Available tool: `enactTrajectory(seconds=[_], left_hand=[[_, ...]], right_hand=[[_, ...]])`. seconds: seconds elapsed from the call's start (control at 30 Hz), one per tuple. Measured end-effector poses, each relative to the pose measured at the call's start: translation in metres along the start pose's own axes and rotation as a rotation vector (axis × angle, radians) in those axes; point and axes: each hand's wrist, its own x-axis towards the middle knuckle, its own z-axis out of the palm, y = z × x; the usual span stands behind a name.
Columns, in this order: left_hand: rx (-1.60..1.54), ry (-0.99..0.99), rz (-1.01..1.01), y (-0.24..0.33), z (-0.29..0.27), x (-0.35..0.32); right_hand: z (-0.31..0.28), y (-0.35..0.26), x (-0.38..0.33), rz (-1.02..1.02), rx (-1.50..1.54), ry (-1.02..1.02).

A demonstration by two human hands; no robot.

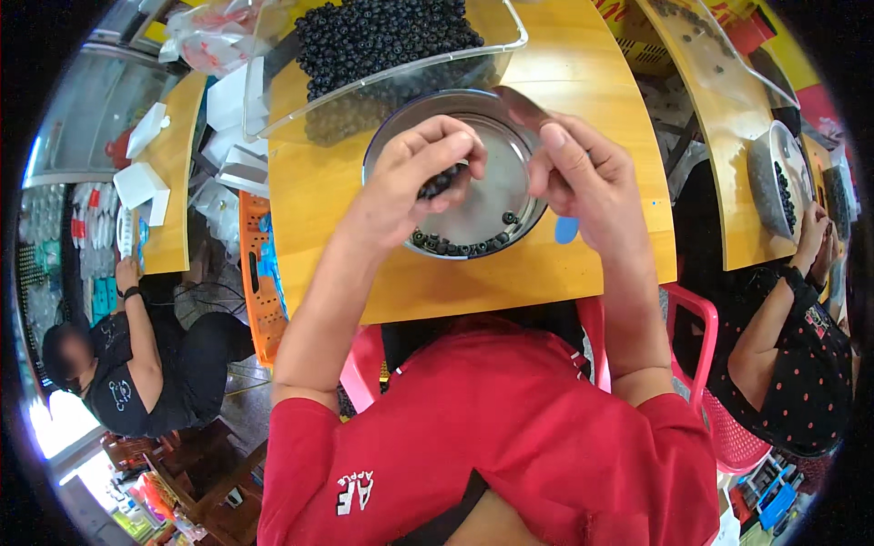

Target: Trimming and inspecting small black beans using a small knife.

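Head view, looking down: a round metal bowl stood on a yellow worktop, in front of a person in a red shirt. The left hand was over the bowl's left side, its fingers curled around a few dark berries. The right hand, at the bowl's right rim, clasped a knife; the blade reached up and left over the bowl's far rim. Inside the bowl, loose berries lay in a curved row along the near wall. Beyond the bowl and to its left, a clear tub held a big heap of dark berries. Left of the bowl, beside the worktop, was an orange crate. Well to the bowl's right, a co-worker in black was at a second bowl.
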Motion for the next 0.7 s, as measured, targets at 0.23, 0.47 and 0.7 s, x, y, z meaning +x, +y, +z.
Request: enactTrajectory(seconds=[0.23,0.47,0.7], left_hand=[[0.882,-0.4,0.089,-0.025,-0.002,0.02],[1.344,-0.573,0.088,-0.026,0.011,0.025],[0.773,-0.257,0.208,-0.007,0.001,0.023]], right_hand=[[-0.017,0.002,-0.005,-0.002,0.031,0.078],[-0.02,0.002,-0.007,0.019,0.024,0.051],[-0.018,0.003,-0.008,0.017,0.008,0.054]])
